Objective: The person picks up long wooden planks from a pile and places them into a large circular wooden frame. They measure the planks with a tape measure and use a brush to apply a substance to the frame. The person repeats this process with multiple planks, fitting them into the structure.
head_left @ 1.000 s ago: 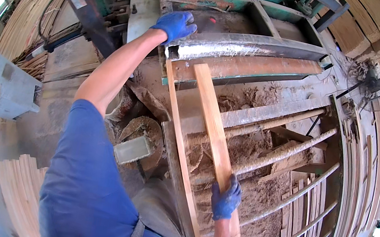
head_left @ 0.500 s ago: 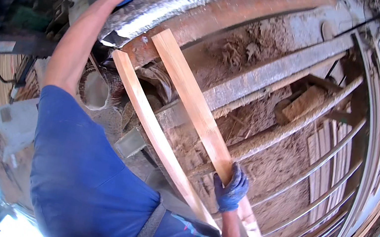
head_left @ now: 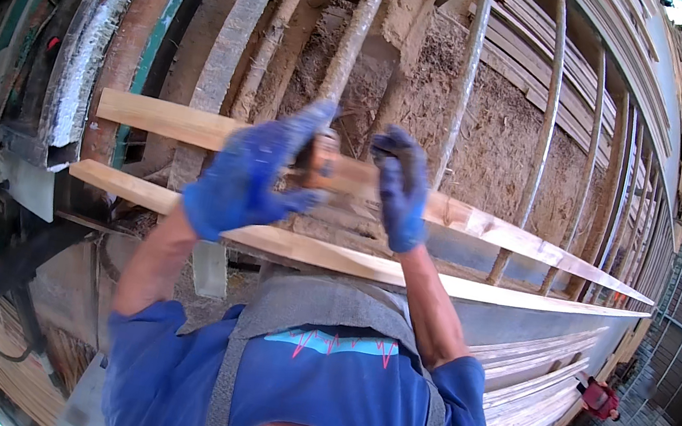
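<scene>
Two long pale boards run left to right in front of me: a far board and a near board. Above them my gloved left hand, smeared by motion, has a small orange-and-black tape measure between thumb and fingers. My gloved right hand is just right of it, over the far board, fingers curled in. What those fingers hold, if anything, cannot be made out.
Metal rollers cross the frame beneath the boards, with sawdust and wood scraps below. A metal beam stands at the left. Stacked boards lie at the right, and a person in red is farther off.
My view has turned. The left hand has left the metal beam and come over the boards with the tape measure. My right hand has let go of the board it gripped.
</scene>
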Demonstrator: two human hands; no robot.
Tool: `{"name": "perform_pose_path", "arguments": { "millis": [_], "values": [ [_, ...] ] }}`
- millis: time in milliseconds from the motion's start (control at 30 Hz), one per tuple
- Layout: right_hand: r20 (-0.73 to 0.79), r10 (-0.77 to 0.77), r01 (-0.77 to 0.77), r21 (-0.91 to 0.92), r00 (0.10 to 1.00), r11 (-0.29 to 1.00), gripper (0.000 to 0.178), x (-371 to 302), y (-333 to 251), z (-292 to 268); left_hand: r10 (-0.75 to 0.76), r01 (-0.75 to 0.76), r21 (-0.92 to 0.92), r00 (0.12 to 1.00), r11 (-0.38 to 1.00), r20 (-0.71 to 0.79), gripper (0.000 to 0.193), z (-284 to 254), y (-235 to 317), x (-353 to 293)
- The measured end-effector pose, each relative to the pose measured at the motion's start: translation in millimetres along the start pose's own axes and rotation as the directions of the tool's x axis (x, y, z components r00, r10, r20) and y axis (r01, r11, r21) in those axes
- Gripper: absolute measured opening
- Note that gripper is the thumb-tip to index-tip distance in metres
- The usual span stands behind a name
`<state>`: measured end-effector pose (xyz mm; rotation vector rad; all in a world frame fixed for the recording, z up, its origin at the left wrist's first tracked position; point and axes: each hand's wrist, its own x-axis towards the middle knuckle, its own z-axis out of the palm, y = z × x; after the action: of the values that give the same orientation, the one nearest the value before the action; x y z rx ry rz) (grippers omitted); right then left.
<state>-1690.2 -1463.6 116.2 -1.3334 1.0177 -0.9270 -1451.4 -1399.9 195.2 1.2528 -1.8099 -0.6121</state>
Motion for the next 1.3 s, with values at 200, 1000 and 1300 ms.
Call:
{"name": "perform_pose_path", "arguments": {
  "millis": [200, 1000, 1300],
  "values": [
    [0.125, 0.182, -0.185, 0.015, 0.975, 0.983, 0.062, -73.6, -69.1, -65.6, 0.078, -0.092, 0.122, 0.991, 0.988, 0.109, 0.098, 116.5, 60.1, 8.5],
    [-0.05, -0.242, 0.167, -0.593, 0.969, 0.788, 0.037, -164.6, -17.7, -278.4, -0.497, 0.768, -0.218, 0.574, 0.602, 0.651, 0.033, 316.4, 147.0, 74.5],
    [-0.121, -0.134, -0.021, -0.814, 0.984, 0.581, 0.037, -168.8, -35.8, -296.0, -0.349, 0.756, -0.488, 0.642, 0.435, 0.683, 0.036, 290.4, 121.6, 154.6]
  ]
}}
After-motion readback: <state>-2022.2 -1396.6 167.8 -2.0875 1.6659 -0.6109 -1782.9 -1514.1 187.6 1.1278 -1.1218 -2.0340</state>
